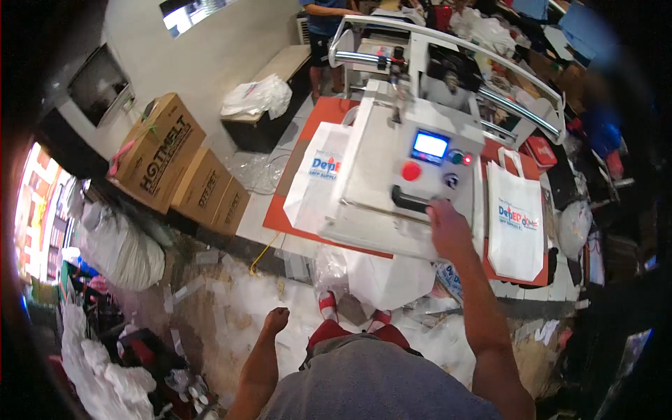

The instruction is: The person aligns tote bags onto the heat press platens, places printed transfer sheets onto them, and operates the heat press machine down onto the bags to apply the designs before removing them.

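My right hand (448, 225) is closed on the right end of the black handle (409, 200) at the front of a white heat press (367, 164). The press head carries a lit screen (430, 145) and a red button (411, 171). Under its left side lies a white printed bag (308, 192), partly covered by the press. Another white bag (516, 245), with handles and blue and red lettering, lies flat to the right. Away from the press, my left hand (277, 320) hangs over the floor in a fist, with nothing visible in it.
Cardboard boxes (159, 150) stand along the left wall. A white plastic bundle (257, 96) rests on a dark bench. Behind the press stands another person (323, 31), partly visible. White material (388, 280) hangs off the table's front edge, and scraps litter the floor.
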Demonstrator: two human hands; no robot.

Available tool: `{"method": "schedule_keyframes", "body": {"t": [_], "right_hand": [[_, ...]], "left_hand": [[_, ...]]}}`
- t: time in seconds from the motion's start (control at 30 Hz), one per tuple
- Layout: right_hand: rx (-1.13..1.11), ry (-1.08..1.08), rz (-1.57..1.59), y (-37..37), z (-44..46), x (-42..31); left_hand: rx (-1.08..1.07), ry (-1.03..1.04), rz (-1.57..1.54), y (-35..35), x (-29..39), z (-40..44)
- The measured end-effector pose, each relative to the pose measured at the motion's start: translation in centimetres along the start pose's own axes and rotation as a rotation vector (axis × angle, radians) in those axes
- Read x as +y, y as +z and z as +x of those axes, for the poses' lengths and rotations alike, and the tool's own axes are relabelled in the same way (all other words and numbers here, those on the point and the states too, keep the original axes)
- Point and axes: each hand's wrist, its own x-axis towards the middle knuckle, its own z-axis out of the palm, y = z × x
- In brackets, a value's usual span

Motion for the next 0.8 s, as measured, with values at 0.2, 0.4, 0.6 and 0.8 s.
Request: {"method": "schedule_keyframes", "body": {"t": [0.2,0.4,0.6,0.8], "right_hand": [[-0.055,-0.254,0.016,3.4,3.2,-4.7],[-0.079,-0.378,-0.025,6.6,5.7,-8.0],[0.046,-0.353,0.287,4.3,1.9,-9.4],[0.166,0.133,0.713,6.2,-9.6,4.2]], "left_hand": [[0.073,-0.042,-0.07,8.4,-2.8,-8.9],[0.002,0.006,0.121,15.5,-10.8,-18.3],[-0.148,-0.431,-0.309,19.0,-16.3,-25.1],[-0.322,-0.133,-0.863,15.6,-21.7,-23.8]]}}
